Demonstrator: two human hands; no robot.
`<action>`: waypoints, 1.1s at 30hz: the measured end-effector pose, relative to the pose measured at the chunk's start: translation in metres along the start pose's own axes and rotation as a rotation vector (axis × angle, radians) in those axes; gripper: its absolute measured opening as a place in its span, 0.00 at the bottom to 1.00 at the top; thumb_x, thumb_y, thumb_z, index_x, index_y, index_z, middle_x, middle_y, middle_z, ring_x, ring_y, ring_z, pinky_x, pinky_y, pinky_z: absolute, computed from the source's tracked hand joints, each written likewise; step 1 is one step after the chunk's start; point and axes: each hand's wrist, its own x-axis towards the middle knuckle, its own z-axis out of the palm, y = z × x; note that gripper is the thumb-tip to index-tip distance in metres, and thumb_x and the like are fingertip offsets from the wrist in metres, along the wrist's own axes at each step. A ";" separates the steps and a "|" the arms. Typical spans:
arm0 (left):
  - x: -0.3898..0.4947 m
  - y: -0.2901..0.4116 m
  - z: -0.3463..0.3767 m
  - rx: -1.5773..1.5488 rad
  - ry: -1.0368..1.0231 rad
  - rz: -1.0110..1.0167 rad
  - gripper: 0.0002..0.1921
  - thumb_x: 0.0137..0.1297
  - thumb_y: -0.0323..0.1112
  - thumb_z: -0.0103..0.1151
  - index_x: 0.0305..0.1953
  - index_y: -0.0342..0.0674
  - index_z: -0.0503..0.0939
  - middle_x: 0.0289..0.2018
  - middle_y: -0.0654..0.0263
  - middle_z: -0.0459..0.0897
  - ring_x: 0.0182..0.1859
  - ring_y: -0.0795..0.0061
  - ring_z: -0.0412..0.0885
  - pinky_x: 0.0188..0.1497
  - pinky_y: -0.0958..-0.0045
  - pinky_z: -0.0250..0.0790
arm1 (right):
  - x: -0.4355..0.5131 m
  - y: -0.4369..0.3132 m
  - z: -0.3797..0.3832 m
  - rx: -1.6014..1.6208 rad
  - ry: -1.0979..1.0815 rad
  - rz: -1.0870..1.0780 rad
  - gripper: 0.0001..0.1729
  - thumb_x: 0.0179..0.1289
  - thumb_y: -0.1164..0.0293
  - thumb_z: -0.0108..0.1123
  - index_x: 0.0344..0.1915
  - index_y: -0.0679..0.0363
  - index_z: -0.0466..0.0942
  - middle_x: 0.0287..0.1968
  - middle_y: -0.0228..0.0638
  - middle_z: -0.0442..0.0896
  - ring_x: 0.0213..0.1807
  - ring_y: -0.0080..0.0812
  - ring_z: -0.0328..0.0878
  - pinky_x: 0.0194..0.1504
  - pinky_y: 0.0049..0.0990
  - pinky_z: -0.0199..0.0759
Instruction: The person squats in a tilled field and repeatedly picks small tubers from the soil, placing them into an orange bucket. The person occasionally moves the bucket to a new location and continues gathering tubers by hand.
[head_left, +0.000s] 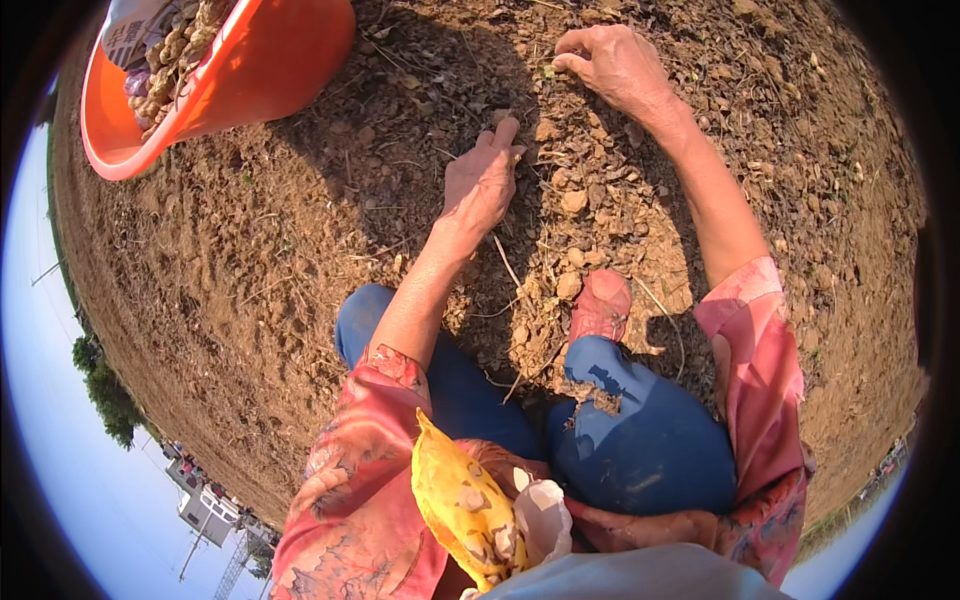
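My left hand (484, 176) reaches down to the shaded soil with its index finger extended. Its other fingers curl under, so anything beneath them is hidden. Farther out and to the right, my right hand (619, 71) is low over the ground. Its thumb and index finger curve towards each other beside a small green leaf bit (549, 71); whether they pinch anything is unclear. Dry leaf scraps, stems and clods cover the soil (420, 150) around both hands. At the upper left, an orange plastic tub (277, 67) contains unshelled peanuts (174, 60) and a printed bag (131, 34).
My reddish shoe (600, 304) rests on the clods between my arms, below my bent, blue-trousered knee (637, 420). Yellow patterned cloth (465, 495) hangs close to my chest. A pale building (206, 514), trees (105, 386) and poles stand far off at the left.
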 end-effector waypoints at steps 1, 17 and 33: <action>-0.002 -0.002 0.001 -0.025 -0.049 -0.038 0.15 0.64 0.32 0.49 0.50 0.44 0.62 0.34 0.52 0.75 0.33 0.57 0.79 0.27 0.62 0.69 | 0.001 -0.004 0.005 -0.169 -0.057 -0.048 0.11 0.54 0.63 0.59 0.36 0.53 0.80 0.31 0.38 0.82 0.32 0.36 0.80 0.35 0.33 0.75; 0.006 -0.015 -0.027 -0.697 -0.306 -0.651 0.14 0.69 0.45 0.40 0.34 0.41 0.69 0.32 0.65 0.75 0.20 0.77 0.66 0.19 0.76 0.58 | -0.083 -0.008 -0.037 -0.192 0.019 0.142 0.24 0.53 0.49 0.56 0.25 0.62 0.71 0.14 0.37 0.72 0.16 0.30 0.73 0.15 0.31 0.67; 0.111 -0.002 -0.034 -1.148 -0.186 -0.466 0.23 0.60 0.45 0.56 0.52 0.36 0.72 0.29 0.68 0.78 0.25 0.85 0.70 0.19 0.86 0.60 | -0.118 0.053 -0.080 1.396 0.425 0.750 0.08 0.58 0.68 0.60 0.33 0.60 0.74 0.20 0.24 0.70 0.14 0.11 0.62 0.11 0.09 0.49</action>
